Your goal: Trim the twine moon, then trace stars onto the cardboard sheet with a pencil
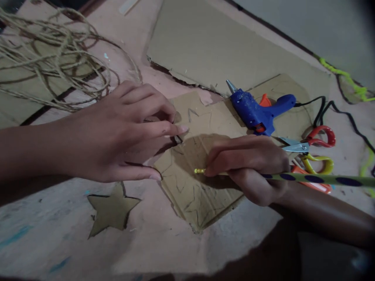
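My right hand [249, 168] is closed round a green pencil [316, 178] with dark dots. Its yellow eraser end points left, just over a small piece of cardboard [187, 168]. Several star outlines are drawn on that piece, partly in shadow. Flat over the cardboard's left edge lies my left hand [131, 136], fingers apart, the index fingertip touching the surface. What lies under its palm is mostly hidden. A cut-out cardboard star [115, 210] rests on the table below my left hand.
A blue glue gun [252, 111] lies on cardboard beyond my right hand, its black cord trailing right. Scissors [304, 146] with red and yellow handles sit beside it. Tangled twine [64, 50] covers the far left. A large cardboard sheet [205, 43] spans the back.
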`<state>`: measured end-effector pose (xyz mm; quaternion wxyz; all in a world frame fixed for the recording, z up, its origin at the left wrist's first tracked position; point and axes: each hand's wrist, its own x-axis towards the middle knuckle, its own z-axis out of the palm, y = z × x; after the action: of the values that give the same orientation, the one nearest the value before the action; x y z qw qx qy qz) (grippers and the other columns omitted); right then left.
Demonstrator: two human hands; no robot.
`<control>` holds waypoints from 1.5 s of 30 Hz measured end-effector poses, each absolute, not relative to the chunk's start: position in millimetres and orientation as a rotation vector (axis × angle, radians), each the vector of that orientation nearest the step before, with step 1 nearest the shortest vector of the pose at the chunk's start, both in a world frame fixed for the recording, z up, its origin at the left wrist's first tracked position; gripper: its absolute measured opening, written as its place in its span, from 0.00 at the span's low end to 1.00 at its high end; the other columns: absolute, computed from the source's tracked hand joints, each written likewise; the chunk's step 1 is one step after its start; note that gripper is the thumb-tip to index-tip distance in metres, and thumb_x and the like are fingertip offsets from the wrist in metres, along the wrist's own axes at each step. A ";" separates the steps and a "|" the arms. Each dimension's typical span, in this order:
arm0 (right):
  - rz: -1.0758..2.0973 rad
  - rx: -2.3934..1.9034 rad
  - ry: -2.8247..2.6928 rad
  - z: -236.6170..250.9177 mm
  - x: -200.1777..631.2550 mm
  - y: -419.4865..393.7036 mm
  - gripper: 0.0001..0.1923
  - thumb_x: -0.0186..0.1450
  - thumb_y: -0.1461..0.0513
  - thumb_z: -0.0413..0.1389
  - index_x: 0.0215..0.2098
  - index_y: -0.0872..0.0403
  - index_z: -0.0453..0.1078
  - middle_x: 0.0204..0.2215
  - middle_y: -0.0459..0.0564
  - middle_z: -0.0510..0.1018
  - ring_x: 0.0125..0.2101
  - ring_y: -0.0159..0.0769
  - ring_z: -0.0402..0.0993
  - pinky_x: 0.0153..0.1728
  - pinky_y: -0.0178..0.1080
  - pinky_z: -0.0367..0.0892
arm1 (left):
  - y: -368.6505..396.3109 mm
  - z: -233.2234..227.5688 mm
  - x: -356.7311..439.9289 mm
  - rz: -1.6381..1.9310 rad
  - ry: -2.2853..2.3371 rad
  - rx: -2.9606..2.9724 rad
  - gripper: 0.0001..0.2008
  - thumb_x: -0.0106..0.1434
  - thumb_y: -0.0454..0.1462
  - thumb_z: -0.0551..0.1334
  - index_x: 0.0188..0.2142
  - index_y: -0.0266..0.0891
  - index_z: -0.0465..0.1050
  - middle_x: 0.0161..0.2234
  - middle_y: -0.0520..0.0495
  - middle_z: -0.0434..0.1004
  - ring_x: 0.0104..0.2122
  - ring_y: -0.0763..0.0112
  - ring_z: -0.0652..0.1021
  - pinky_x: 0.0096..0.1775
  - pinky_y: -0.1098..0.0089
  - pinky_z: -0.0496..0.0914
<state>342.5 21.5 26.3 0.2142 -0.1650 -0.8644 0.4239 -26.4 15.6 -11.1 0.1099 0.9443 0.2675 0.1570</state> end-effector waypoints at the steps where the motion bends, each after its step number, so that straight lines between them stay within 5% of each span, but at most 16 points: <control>1: 1.169 -0.456 -2.413 26.2 342.8 21.9 0.17 0.86 0.69 0.54 0.40 0.48 0.77 0.36 0.46 0.87 0.32 0.31 0.83 0.33 0.34 0.76 | 15.9 -10.9 -26.5 0.462 0.789 2.776 0.39 0.89 0.72 0.55 0.85 0.57 0.71 0.73 0.39 0.80 0.71 0.33 0.80 0.82 0.31 0.69; 16: 1.221 -0.630 -2.212 24.2 339.7 15.3 0.18 0.84 0.70 0.55 0.39 0.50 0.79 0.34 0.45 0.86 0.30 0.31 0.84 0.30 0.34 0.75 | 18.5 -11.6 -26.4 0.460 0.744 2.805 0.40 0.89 0.72 0.56 0.85 0.56 0.70 0.73 0.38 0.81 0.70 0.33 0.83 0.80 0.27 0.75; 31: 1.138 -0.518 -2.355 24.9 343.7 20.5 0.18 0.84 0.70 0.56 0.37 0.49 0.75 0.32 0.44 0.84 0.32 0.32 0.85 0.36 0.34 0.79 | 17.0 -12.6 -28.6 0.444 0.777 2.767 0.39 0.89 0.72 0.55 0.87 0.61 0.67 0.74 0.42 0.80 0.74 0.33 0.80 0.84 0.31 0.68; 40: 1.155 -0.525 -2.318 22.4 340.6 17.2 0.18 0.84 0.70 0.53 0.36 0.50 0.74 0.33 0.43 0.80 0.32 0.29 0.80 0.36 0.33 0.74 | 16.6 -9.2 -27.2 0.469 0.703 2.828 0.36 0.95 0.65 0.54 0.84 0.45 0.71 0.72 0.36 0.80 0.72 0.38 0.79 0.78 0.38 0.70; 45: 1.185 -0.419 -2.334 21.6 337.6 18.0 0.18 0.86 0.69 0.53 0.39 0.50 0.76 0.34 0.46 0.83 0.32 0.32 0.81 0.35 0.35 0.74 | 17.0 -10.6 -26.4 0.504 0.720 2.772 0.38 0.93 0.67 0.56 0.85 0.48 0.74 0.74 0.39 0.81 0.73 0.41 0.78 0.82 0.42 0.66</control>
<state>337.6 18.0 21.6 0.2427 -0.1533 -0.8541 0.4336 -26.4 17.0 -10.6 0.1164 0.9468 0.2459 0.1721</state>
